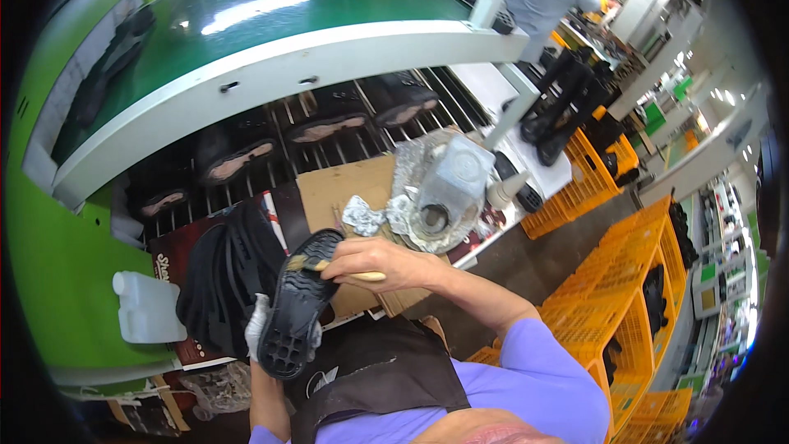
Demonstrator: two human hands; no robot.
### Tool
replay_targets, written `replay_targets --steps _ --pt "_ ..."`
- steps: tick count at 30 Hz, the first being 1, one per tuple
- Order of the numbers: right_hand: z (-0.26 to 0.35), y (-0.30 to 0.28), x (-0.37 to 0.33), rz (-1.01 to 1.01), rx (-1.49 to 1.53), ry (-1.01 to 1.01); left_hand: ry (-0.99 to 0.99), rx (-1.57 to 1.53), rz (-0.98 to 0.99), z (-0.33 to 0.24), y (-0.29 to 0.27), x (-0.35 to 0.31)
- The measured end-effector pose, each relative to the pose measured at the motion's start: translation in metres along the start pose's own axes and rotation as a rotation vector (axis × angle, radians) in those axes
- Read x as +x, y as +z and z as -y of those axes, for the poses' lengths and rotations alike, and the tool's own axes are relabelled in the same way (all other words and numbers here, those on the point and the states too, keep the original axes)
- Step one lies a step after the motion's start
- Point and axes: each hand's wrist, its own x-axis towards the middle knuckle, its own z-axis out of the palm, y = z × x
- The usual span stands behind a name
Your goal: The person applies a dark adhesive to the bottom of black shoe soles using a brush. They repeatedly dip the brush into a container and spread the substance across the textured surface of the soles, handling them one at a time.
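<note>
Containers: a translucent jug [454, 173] sits on crumpled clear wrapping beside the cardboard [349, 183], its round mouth toward the worker; contents cannot be told. A white nozzle bottle [507, 189] is just to its right. A second jug [149, 310], whitish and capped, rests at the left edge of the work surface, near a pile of black strap-like pieces [230, 275]; its fill level cannot be read. On the right, one yellow crate [563, 199] is near the table with boots, and stacked yellow crates [600, 300] contain dark items too small to identify.

Pose: the left hand [257, 329], white-covered at the fingers, supports a black sole [288, 304] from behind and at its edges; most of this hand is hidden. The sole is tilted lengthwise, tread facing up, in front of the dark apron [386, 378]. The right hand [378, 261], bare, closes around the pale handle of a brush [368, 276], fingers curled, wrist over the cardboard's near side, forearm reaching in from the right. The bristles meet the tread at the sole's upper part.
</note>
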Motion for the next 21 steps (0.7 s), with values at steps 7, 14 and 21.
replay_targets --steps 7,14,21 --pt "-0.009 -0.003 -0.002 -0.143 -0.096 0.262 0.093 0.065 -0.069 0.002 -0.014 -0.001" --pt "-0.015 0.012 0.008 -0.32 -0.121 0.275 0.176 0.413 -0.063 0.004 -0.006 0.004" --pt "-0.021 0.022 0.015 -0.413 -0.118 0.363 0.258 0.664 -0.103 0.003 0.006 0.016"
